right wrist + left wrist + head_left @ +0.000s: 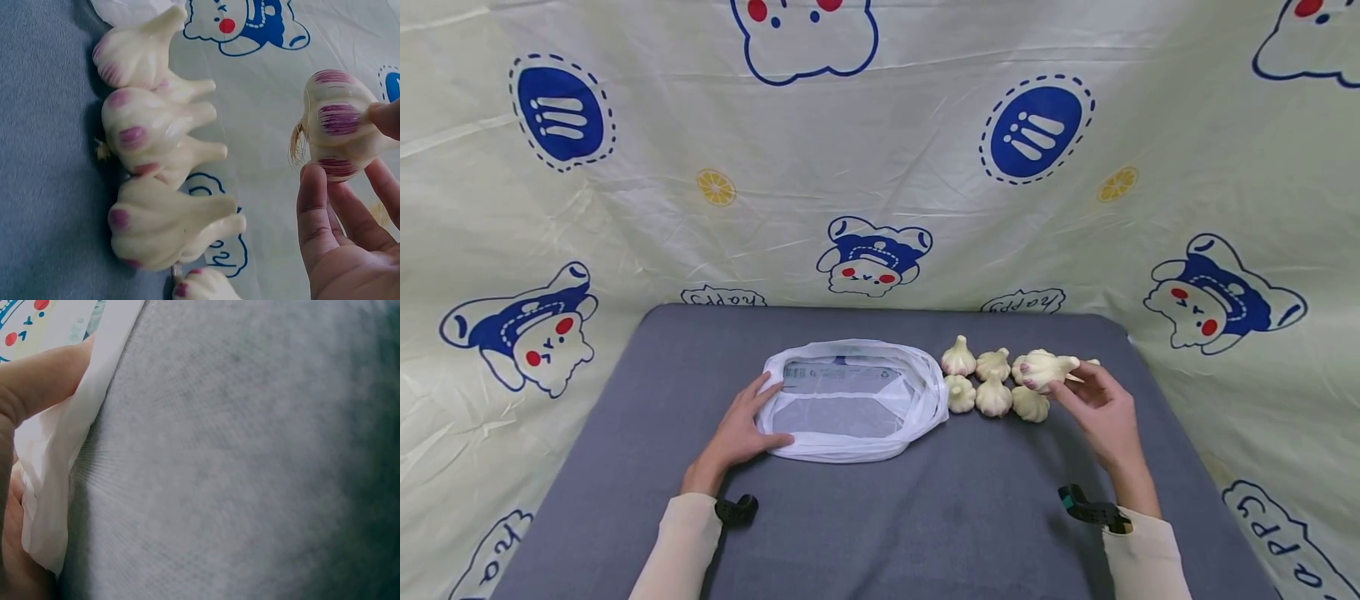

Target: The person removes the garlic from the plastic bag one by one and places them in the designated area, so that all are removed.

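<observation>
A white plastic bag (842, 451) lies on the grey table with its mouth spread open and its rim rolled into a loose ring. My left hand (741, 427) grips the bag's left side; in the left wrist view the thumb (47, 381) lies over the white plastic (47, 494) and fingers show behind it. Between thumb and fingertips, my right hand (1103, 408) holds a garlic bulb (1041, 369) at the right end of the garlic rows. Purple streaks and dry roots show on this bulb (337, 125) in the right wrist view.
Several more garlic bulbs (993, 397) stand in two short rows just right of the bag. A grey cloth (910, 517) covers the table. Behind it hangs a pale printed sheet (880, 150). Each wrist carries a black camera mount (737, 510).
</observation>
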The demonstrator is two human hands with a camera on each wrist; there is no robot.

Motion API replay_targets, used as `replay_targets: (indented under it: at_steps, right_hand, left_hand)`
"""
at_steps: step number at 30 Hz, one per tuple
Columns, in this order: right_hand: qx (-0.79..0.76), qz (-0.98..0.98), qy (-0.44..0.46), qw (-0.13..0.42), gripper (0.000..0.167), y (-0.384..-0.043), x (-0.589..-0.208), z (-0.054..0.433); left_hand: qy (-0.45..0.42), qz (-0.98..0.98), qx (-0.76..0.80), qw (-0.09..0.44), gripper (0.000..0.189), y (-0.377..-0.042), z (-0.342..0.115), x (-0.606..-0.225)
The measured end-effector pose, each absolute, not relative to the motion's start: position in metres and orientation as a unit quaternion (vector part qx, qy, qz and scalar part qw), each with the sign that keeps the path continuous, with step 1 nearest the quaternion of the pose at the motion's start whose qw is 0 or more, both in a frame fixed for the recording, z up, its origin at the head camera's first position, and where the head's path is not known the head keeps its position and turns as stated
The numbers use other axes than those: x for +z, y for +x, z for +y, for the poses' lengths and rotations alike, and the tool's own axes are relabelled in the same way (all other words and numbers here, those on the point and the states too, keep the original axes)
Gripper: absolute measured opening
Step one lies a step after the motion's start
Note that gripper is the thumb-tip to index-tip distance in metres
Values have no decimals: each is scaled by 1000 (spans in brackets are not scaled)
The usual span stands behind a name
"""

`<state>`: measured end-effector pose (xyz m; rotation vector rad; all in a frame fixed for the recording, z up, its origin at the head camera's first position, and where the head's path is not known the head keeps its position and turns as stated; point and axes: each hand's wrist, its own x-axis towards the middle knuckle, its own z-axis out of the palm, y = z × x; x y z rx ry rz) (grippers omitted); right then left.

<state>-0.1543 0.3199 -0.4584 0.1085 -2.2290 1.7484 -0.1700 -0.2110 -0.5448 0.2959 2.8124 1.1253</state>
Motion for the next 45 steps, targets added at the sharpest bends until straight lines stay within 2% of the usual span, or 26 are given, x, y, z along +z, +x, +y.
replay_targets:
  at_steps: [11,23,30,45]
  right_hand:
    - [634,-758,-6,150,38,-148,-468,341]
    - [604,-781,-70,144,33,-143,-483,368]
    - [560,-810,-105,140,38,-142,-494,382]
    - [528,-832,-97,137,38,-146,-513,389]
  left_hand:
    - [108,924,364,37,102,-170,-212,-547]
    - [107,928,355,48,98,-170,-211,-546]
    - [111,926,357,42,102,-170,-212,-546]
    - [109,929,350,50,98,-170,-213,-546]
